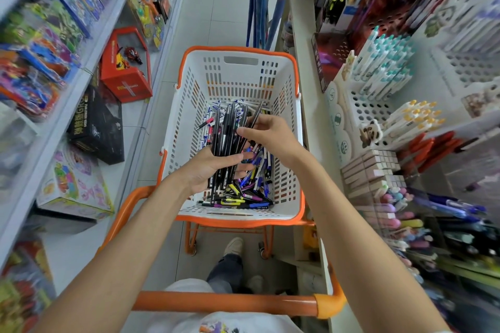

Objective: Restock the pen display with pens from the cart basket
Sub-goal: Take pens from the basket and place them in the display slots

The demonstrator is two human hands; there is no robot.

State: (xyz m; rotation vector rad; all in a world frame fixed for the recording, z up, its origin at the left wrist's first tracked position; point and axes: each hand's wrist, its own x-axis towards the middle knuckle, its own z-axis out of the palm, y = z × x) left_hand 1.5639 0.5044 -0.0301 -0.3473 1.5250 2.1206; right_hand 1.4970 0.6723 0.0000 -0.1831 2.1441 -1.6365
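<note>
Stood behind the orange cart handle (224, 303), over the white cart basket (186, 105). Gripped a bundle of black pens (228, 138) upright in the left hand (207, 173), fingers (238, 157) curled tight round its lower half. Pinched one dark pen (256, 115) at the bundle's right edge with the right hand (270, 138), thumb and forefinger closed on it. Held both above the loose pens (251, 194) heaped on the basket floor, blue, purple, yellow and white among them. Had the pen display (378, 73) on the shelf to the right, white pens upright in its holed racks.
</note>
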